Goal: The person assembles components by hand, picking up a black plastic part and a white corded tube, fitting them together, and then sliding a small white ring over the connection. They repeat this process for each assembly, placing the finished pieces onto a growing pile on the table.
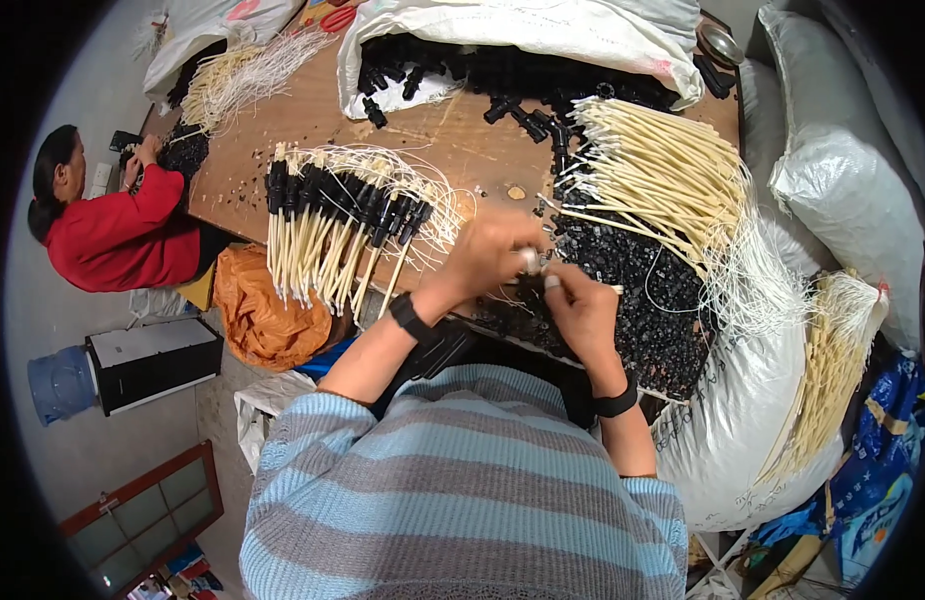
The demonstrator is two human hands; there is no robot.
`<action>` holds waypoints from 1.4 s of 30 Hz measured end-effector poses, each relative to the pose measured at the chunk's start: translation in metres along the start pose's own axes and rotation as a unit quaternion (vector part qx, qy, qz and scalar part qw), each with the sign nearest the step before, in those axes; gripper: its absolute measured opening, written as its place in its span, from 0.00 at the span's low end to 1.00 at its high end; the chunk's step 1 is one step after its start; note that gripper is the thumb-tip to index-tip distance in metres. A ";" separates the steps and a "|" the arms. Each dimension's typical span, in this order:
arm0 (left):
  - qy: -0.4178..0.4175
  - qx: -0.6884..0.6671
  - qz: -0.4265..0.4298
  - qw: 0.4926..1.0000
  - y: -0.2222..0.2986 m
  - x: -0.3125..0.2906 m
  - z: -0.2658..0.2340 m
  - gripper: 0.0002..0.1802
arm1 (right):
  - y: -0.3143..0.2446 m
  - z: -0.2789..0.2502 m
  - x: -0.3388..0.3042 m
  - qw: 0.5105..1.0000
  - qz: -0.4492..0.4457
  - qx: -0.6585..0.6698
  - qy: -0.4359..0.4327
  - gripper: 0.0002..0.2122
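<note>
Close together at the table's near edge, both my hands work over a heap of small black parts (pixel 631 265). Smeared by motion, my left hand (pixel 491 250) is closed with its fingers curled; whatever lies in them is hidden. My right hand (pixel 585 312) pinches a thin cream tube, whose pale end (pixel 618 289) sticks out to the right of the fingers. Left of my hands lies a row of cream tubes with black fittings (pixel 348 205) and white cords. A bundle of plain cream tubes (pixel 658 170) rests on the heap to the right, its white strings (pixel 753 270) hanging over the edge.
A white sack (pixel 523 30) of black fittings (pixel 528 120) lies open at the table's far side. At the left sits a person in a red top (pixel 118 225), near another tube bundle (pixel 223 85). Full white sacks (pixel 838 150) and more cream tubes (pixel 833 370) crowd the right.
</note>
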State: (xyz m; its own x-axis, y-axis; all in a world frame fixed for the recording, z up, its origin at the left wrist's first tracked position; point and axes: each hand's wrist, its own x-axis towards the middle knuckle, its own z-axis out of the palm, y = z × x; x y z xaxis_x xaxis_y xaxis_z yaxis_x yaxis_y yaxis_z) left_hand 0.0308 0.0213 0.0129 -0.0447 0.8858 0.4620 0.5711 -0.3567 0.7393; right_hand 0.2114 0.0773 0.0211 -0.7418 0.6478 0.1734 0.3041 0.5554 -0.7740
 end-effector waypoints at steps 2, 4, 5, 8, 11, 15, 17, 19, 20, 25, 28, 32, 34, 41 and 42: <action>0.055 0.093 -0.195 0.975 -0.020 0.013 0.006 0.14 | 0.006 -0.002 -0.003 0.987 0.133 0.069 0.058 0.06; 0.079 0.097 -0.175 0.977 -0.048 0.017 0.018 0.18 | 0.008 -0.007 -0.002 0.980 0.159 0.107 0.055 0.05; 0.046 0.132 -0.143 0.980 -0.063 0.018 0.022 0.17 | 0.011 -0.007 -0.004 0.979 0.163 0.108 0.058 0.05; 0.009 0.134 -0.152 0.979 -0.065 0.016 0.026 0.16 | 0.018 -0.011 -0.007 0.972 0.192 0.119 0.063 0.04; 0.035 -0.006 -0.243 0.969 -0.047 0.012 0.020 0.14 | 0.022 -0.013 -0.005 0.961 0.231 0.120 0.093 0.05; 0.026 -0.300 -0.298 0.906 0.007 0.011 0.025 0.13 | 0.035 0.006 0.000 0.977 0.115 -0.030 0.176 0.03; 0.037 -0.312 -0.316 0.895 0.020 0.012 0.023 0.13 | 0.024 0.008 0.004 0.975 0.052 -0.097 0.191 0.03; 0.054 -0.325 -0.345 0.879 0.020 0.011 0.023 0.13 | 0.016 0.012 0.004 0.968 -0.017 -0.168 0.188 0.04; 0.056 -0.325 -0.345 0.879 0.018 0.009 0.022 0.13 | 0.014 0.012 0.003 0.968 -0.019 -0.168 0.186 0.04; 0.065 -0.138 -0.270 0.951 0.020 0.009 0.014 0.09 | 0.006 0.009 -0.002 0.982 -0.031 -0.108 0.154 0.04; 0.100 0.057 -0.187 0.976 0.012 0.004 0.010 0.10 | 0.001 0.001 -0.001 0.983 0.019 -0.111 0.147 0.06; 0.122 0.128 -0.035 0.984 0.017 0.013 0.007 0.13 | 0.006 -0.013 0.006 0.942 0.245 0.225 0.045 0.07; 0.052 0.094 0.028 0.994 0.028 0.018 0.004 0.19 | 0.000 -0.024 0.005 0.863 0.304 0.403 -0.003 0.08; -0.087 0.087 -0.089 0.988 -0.001 -0.003 -0.001 0.19 | 0.001 -0.023 -0.009 0.977 -0.104 -0.186 0.020 0.24; -0.071 0.103 -0.080 0.989 -0.001 -0.005 0.000 0.17 | 0.001 -0.022 -0.010 0.977 -0.106 -0.184 0.018 0.24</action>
State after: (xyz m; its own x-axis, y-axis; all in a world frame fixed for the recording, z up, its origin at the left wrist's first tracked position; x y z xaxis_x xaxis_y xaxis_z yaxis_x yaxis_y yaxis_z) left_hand 0.0305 0.0174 0.0097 -0.0400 0.9641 0.2626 0.7210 -0.1541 0.6756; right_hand 0.2325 0.0830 0.0323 -0.7917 0.5126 0.3323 0.3461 0.8246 -0.4476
